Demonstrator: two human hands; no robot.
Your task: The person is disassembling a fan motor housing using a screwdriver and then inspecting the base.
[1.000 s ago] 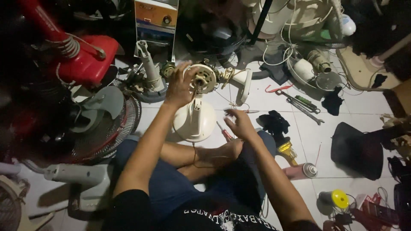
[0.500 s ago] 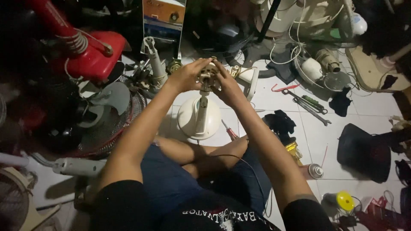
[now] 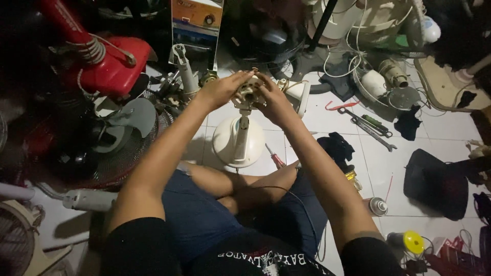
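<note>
We're looking down at a white tiled floor (image 3: 332, 122), dimly lit and crowded on every side. At left we see a red machine (image 3: 110, 69) and a grey fan blade in its grille (image 3: 128, 120). At right lie wrenches (image 3: 371, 128), a black cloth (image 3: 409, 122), a dark pouch (image 3: 434, 181) and a spray can (image 3: 377, 206). Darkness swallows the upper corners.

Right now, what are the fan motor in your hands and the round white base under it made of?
The fan motor, held between the left hand and right hand, looks like metal: dull silvery-brass parts that glint a little. The white base looks like smooth plastic, cream-coloured with a soft shine. The dim light leaves both uncertain.
</note>
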